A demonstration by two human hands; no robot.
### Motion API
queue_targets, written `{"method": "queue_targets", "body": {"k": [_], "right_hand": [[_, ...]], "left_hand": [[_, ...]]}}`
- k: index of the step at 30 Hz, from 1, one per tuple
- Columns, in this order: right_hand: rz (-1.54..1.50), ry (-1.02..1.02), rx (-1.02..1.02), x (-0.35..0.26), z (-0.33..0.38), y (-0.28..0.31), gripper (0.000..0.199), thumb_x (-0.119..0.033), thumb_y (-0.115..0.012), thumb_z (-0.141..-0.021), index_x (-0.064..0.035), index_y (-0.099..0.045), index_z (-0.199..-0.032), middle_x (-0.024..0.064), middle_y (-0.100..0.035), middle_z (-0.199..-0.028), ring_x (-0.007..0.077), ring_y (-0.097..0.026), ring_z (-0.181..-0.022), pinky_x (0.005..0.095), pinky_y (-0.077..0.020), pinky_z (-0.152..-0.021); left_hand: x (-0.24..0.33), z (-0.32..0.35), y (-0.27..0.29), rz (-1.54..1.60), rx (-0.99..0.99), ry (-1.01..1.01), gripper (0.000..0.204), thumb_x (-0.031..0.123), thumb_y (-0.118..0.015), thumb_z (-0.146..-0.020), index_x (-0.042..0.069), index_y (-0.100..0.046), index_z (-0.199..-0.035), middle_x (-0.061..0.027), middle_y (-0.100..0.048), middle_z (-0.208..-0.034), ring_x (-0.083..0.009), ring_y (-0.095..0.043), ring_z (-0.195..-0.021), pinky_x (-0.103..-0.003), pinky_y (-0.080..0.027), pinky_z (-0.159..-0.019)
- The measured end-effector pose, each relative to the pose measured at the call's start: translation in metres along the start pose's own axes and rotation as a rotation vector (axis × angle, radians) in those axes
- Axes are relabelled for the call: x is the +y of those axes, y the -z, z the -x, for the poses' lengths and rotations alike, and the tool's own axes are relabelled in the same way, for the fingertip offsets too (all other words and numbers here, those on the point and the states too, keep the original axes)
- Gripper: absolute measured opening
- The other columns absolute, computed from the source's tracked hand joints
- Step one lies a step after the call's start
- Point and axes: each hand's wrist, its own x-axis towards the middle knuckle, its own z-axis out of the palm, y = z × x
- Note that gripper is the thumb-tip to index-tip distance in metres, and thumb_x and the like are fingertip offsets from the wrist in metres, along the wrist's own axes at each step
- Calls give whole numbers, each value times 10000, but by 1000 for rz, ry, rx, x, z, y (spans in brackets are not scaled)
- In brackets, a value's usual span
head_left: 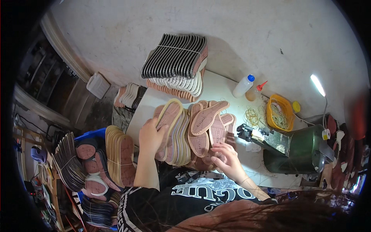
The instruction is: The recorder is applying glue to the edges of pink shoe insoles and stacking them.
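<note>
My left hand [151, 135] grips the edge of a brownish-pink shoe insole [170, 113] with a cream rim. That insole lies against a row of similar insoles [180, 139] standing on edge, packed side by side. To the right is a loose heap of pinkish-brown insoles [210, 118], overlapping at different angles. My right hand [228, 157] is at the near side of this heap, its fingers apart and nothing held in them. Whether its fingertips touch the insoles I cannot tell.
A tall tied stack of black-edged insoles [174, 56] stands at the back. On the right are two bottles [243, 86], a yellow basket [279, 112] of rubber bands, a green machine [295, 152] and a lit lamp [317, 85]. Bundled insoles fill a blue crate [92, 133] at left.
</note>
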Motion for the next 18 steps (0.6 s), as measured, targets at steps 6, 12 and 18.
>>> {"method": "queue_targets", "body": {"k": [6, 12, 18], "right_hand": [[-463, -43, -43, -17, -1, 21, 526, -181, -671, -851, 24, -478, -1296, 141, -515, -1290, 225, -458, -1235, 349, -366, -1027], [-919, -123, 123, -10, -5, 28, 342, -292, -629, -912, 20, -589, -1046, 32, -621, -895, 103, -572, -786, 250, -469, -758], [-1480, -249, -37, 14, 5, 29, 477, -339, -695, -858, -29, -536, -1184, 29, -624, -992, 81, -584, -854, 239, -485, -730]], "left_hand": [[77, 16, -10, 955, -366, -243, 407, 113, -613, -905, -19, -466, -1260, -54, -596, -1146, -118, -531, -1087, -277, -397, -958], [127, 26, -79, 1264, -502, -133, 210, 155, -623, -913, 21, -529, -1044, -46, -631, -973, -77, -583, -872, -232, -465, -786], [150, 42, -107, 1388, -685, -179, 144, 123, -615, -918, 67, -485, -893, -19, -612, -875, -29, -541, -774, -196, -439, -714]]}}
